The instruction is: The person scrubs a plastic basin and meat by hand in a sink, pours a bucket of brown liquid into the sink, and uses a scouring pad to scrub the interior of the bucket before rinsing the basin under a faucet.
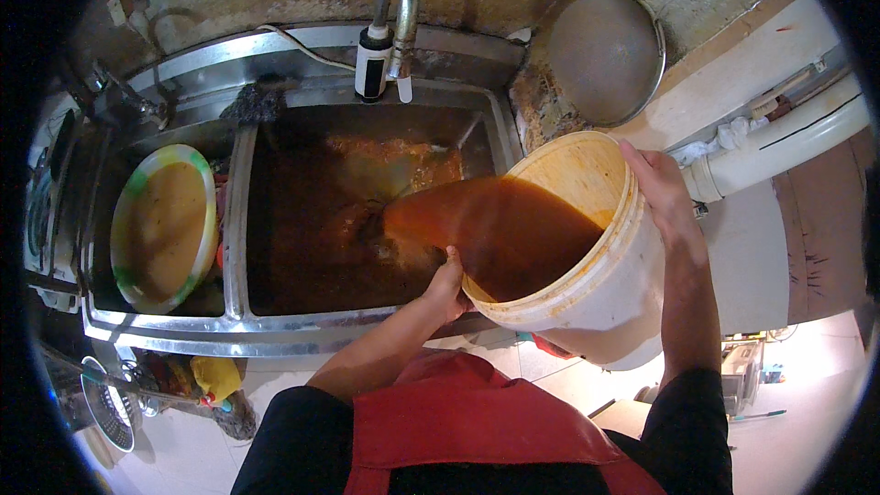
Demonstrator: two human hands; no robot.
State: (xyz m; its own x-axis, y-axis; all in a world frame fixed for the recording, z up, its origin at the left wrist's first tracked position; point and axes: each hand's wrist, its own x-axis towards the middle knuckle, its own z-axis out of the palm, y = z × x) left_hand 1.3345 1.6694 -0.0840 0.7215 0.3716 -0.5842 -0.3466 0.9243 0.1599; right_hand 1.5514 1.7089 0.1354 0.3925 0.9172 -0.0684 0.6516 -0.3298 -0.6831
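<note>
My left hand [450, 289] grips the near side of the rim of a white plastic bucket [584, 330], thumb up, its other fingers partly hidden. On the far right side, my right hand [656, 182] holds the same rim. The bucket tilts to the left, and reddish-brown liquid [509, 234] pours from it into the large basin of a stainless steel sink [240, 220]. Dark liquid with orange foam lies in that basin. In the smaller left basin stands an oval green-and-white bowl [210, 247] holding cloudy tan liquid.
A metal faucet [407, 7] with a black-and-white attachment [373, 65] hangs over the sink. A dark scouring pad [254, 103] lies on the divider's back end. A round metal lid or pan [605, 58] leans at the wall, near a white pipe [790, 141]. A colander [110, 405] is lower left.
</note>
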